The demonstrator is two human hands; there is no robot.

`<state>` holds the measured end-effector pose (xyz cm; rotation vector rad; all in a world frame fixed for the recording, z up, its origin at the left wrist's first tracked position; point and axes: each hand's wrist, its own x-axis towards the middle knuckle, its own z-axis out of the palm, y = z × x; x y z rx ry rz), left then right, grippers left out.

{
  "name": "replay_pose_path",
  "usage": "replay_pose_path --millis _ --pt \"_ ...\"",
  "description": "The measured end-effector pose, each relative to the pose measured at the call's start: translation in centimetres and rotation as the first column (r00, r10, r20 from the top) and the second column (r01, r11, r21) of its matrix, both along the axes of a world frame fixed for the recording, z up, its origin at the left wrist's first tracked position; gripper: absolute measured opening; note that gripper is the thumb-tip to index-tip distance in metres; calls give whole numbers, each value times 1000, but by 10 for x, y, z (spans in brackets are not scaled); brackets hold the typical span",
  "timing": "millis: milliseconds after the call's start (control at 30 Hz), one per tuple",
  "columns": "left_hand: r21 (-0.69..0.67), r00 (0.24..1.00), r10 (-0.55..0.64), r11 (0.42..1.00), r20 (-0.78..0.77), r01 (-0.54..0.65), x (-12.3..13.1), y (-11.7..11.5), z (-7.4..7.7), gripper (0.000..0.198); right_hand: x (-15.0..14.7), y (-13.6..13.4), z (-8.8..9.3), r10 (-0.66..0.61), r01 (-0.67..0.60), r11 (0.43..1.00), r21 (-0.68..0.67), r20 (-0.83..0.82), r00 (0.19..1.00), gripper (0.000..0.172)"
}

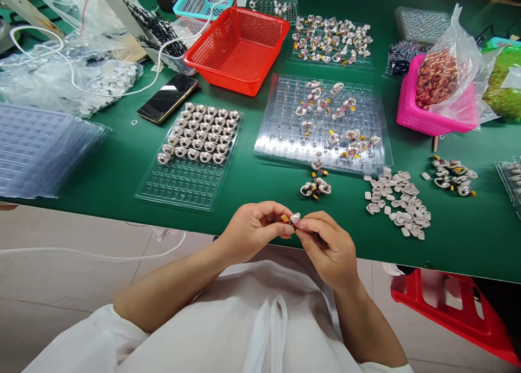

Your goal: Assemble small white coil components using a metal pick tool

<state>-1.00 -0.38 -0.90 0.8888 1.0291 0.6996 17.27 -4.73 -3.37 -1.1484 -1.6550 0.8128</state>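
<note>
Between my two hands, over the table's front edge, is a small pearly white earbud part (295, 217) with a yellow tab and dark wiring attached. My left hand (256, 226) pinches it by the yellow-tab side. Thumb and fingers of my right hand (329, 246) close on it from the other side. Just beyond the hands lies a small cluster of similar wired parts (316, 187). A clear tray (280, 128) behind that cluster carries more of them. Off to the right, small white shell pieces (401, 202) are heaped loose on the green table (252, 183).
Left of centre, a clear tray (175, 185) holds rows of pearly shells. Nearby are a phone (167, 98), a red basket (240, 52), stacked clear trays (36, 145) and a pink basket (435, 115) with a bag of copper-coloured pieces. A red stool (451, 313) stands below right.
</note>
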Motion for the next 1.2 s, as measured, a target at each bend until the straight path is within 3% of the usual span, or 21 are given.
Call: replay_pose_path --millis 100,200,367,700,867,967,1067,1133,1200 --pt "-43 999 2 999 43 0 -1 0 -1 13 4 1 1 27 -37 994 106 92 995 23" --pt "-138 982 -53 987 180 78 -5 2 -4 17 11 1 2 30 -66 975 212 167 985 29" --pt "-325 905 -51 924 423 204 -8 11 -9 36 17 2 1 26 -104 939 327 233 972 36" --pt "-369 920 -175 877 350 307 -10 21 0 27 16 4 5 -7 -191 894 405 440 898 35" --pt "-383 926 -185 870 330 310 -9 19 -1 29 23 7 11 57 -280 874 398 488 871 32" --pt "-379 920 -185 869 346 318 -6 17 -4 25 27 8 13 111 -300 881 364 459 881 33" --pt "-343 918 -176 889 355 303 -3 16 -2 22 29 4 13 171 -263 918 298 301 938 37" --pt "-302 935 -151 919 323 252 -2 15 1 22 28 -1 11 124 -150 964 218 126 984 37" --pt "-263 955 -109 947 274 184 -1 13 5 23 27 -7 8 -12 15 994 108 -32 999 34"
